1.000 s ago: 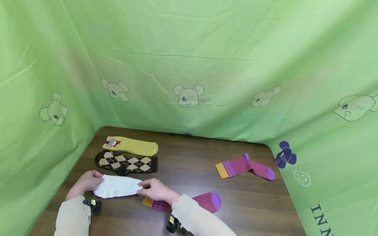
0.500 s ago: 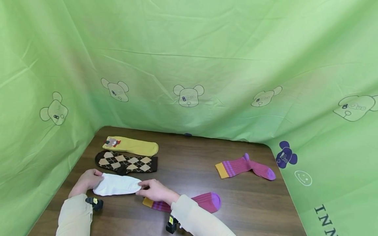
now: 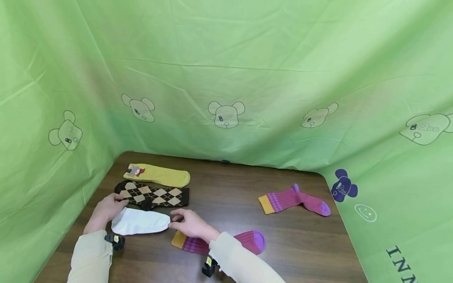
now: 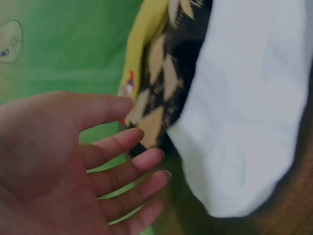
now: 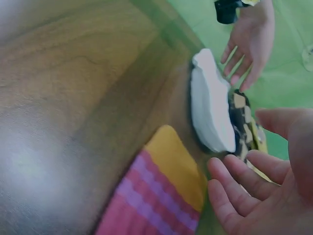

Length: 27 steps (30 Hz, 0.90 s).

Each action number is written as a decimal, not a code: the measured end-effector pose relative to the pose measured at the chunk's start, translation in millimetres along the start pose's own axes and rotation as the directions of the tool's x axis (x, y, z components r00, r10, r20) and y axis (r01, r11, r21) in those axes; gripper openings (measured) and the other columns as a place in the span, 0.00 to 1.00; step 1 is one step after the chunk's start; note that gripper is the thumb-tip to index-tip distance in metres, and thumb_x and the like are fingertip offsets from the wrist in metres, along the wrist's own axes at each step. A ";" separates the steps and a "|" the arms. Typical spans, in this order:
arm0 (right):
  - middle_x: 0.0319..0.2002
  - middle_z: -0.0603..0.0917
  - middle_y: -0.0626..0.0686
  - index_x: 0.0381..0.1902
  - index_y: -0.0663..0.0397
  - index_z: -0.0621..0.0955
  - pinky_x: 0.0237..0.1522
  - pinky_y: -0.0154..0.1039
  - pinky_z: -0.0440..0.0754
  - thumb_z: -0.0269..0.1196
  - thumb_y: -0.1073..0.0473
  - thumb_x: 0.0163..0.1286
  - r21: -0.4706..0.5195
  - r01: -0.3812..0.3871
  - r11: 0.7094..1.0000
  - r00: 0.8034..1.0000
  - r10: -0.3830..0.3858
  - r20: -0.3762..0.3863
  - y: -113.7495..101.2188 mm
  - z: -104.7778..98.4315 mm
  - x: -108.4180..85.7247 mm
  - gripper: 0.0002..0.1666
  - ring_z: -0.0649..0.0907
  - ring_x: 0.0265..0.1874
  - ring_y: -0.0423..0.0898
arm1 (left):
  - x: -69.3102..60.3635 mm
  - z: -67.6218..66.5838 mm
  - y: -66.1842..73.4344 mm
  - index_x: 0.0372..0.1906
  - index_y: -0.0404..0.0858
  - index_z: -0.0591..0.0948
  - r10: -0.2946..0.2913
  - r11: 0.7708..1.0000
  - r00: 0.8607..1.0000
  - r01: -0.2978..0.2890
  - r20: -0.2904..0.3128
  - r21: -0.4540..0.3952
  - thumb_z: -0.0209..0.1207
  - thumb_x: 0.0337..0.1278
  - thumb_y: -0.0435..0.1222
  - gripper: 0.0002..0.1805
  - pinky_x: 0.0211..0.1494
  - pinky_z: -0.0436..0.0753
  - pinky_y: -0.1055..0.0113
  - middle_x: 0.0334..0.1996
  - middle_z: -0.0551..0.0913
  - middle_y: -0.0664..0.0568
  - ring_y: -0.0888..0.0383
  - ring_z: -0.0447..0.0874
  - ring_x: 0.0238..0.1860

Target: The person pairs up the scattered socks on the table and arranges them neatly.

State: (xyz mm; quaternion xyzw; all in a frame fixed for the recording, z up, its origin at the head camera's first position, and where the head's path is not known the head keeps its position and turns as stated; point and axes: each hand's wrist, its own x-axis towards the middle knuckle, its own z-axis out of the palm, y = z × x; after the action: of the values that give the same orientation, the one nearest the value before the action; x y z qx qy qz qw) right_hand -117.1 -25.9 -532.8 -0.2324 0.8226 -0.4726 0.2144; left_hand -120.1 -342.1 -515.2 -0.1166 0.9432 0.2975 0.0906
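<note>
A white sock (image 3: 140, 221) lies flat on the table between the two hands. Just off its left end, my left hand (image 3: 107, 207) hovers near the toe of a black and tan argyle sock (image 3: 155, 195); in the left wrist view its fingers (image 4: 124, 169) are spread and hold nothing. At the white sock's right end is my right hand (image 3: 192, 225), fingers loosely bent and empty in the right wrist view. Beneath the right forearm lies a magenta sock with a mustard cuff (image 3: 179, 239), partly hidden by the arm.
Beyond the argyle sock lies a yellow sock (image 3: 166, 175) with an animal patch. A second magenta sock (image 3: 313, 203) rests at the right of the brown wooden table (image 3: 301, 243). Green printed cloth (image 3: 226, 78) hangs around the back and sides.
Both hands have let go of the white sock. The left hand has moved slightly up toward the argyle sock, the right a little to the right. The white sock lies flat.
</note>
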 end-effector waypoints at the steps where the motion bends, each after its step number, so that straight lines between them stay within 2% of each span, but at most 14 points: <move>1: 0.46 0.87 0.54 0.63 0.61 0.79 0.38 0.31 0.79 0.69 0.55 0.67 0.011 -0.001 1.000 1.000 0.001 -0.006 0.3 -2.8 0.2 0.29 0.83 0.32 0.35 | 0.3 -1.1 2.8 0.58 0.19 0.72 0.005 1.000 1.000 -0.005 -0.008 -0.006 0.52 0.72 0.43 0.28 0.55 0.74 0.37 0.53 0.77 0.22 0.24 0.74 0.54; 4: 0.48 0.86 0.55 0.64 0.60 0.78 0.38 0.31 0.80 0.68 0.54 0.68 0.038 0.001 0.999 1.000 0.000 -0.029 1.8 -11.5 1.4 0.30 0.84 0.36 0.39 | -0.1 -3.8 12.7 0.62 0.19 0.69 0.029 0.999 0.999 -0.030 -0.037 -0.033 0.50 0.74 0.44 0.30 0.56 0.73 0.37 0.55 0.77 0.24 0.26 0.74 0.56; 10: 0.56 0.84 0.56 0.66 0.59 0.77 0.45 0.35 0.81 0.68 0.51 0.70 0.087 0.000 0.996 0.995 0.009 -0.096 1.7 -28.4 2.2 0.31 0.85 0.45 0.46 | -1.7 -5.3 37.2 0.70 0.17 0.60 0.073 0.995 0.994 -0.078 -0.079 -0.062 0.51 0.76 0.46 0.37 0.59 0.71 0.36 0.60 0.72 0.21 0.26 0.71 0.59; 17: 0.60 0.81 0.60 0.67 0.62 0.75 0.56 0.43 0.80 0.66 0.52 0.72 0.120 0.038 0.992 0.985 -0.016 -0.173 3.6 -44.8 2.5 0.32 0.84 0.54 0.54 | 1.5 2.2 59.0 0.73 0.18 0.55 0.164 0.982 0.976 -0.175 -0.140 -0.075 0.55 0.75 0.47 0.42 0.61 0.68 0.33 0.61 0.69 0.19 0.24 0.67 0.61; 24: 0.64 0.78 0.63 0.70 0.58 0.73 0.63 0.56 0.74 0.65 0.50 0.72 0.117 0.038 0.992 0.974 -0.011 -0.228 10.5 -58.7 -2.3 0.33 0.78 0.62 0.62 | -1.8 9.4 78.2 0.75 0.22 0.55 0.221 0.967 0.965 -0.236 -0.144 -0.099 0.58 0.73 0.45 0.42 0.64 0.65 0.32 0.70 0.61 0.23 0.23 0.60 0.67; 27: 0.66 0.76 0.63 0.71 0.57 0.73 0.65 0.57 0.71 0.65 0.48 0.72 0.118 0.035 0.992 0.968 -0.005 -0.250 12.3 -65.5 -5.3 0.34 0.76 0.64 0.63 | -2.5 12.5 85.9 0.76 0.25 0.56 0.246 0.959 0.959 -0.262 -0.142 -0.108 0.58 0.72 0.47 0.42 0.64 0.65 0.32 0.72 0.60 0.25 0.25 0.60 0.68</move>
State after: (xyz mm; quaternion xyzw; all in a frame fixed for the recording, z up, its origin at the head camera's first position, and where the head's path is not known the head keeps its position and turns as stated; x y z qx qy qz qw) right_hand -152.5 27.1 -512.6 -0.1660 0.8102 -0.5495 0.1184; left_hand -140.0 -266.1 -478.3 -0.0187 0.9337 0.3572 -0.0164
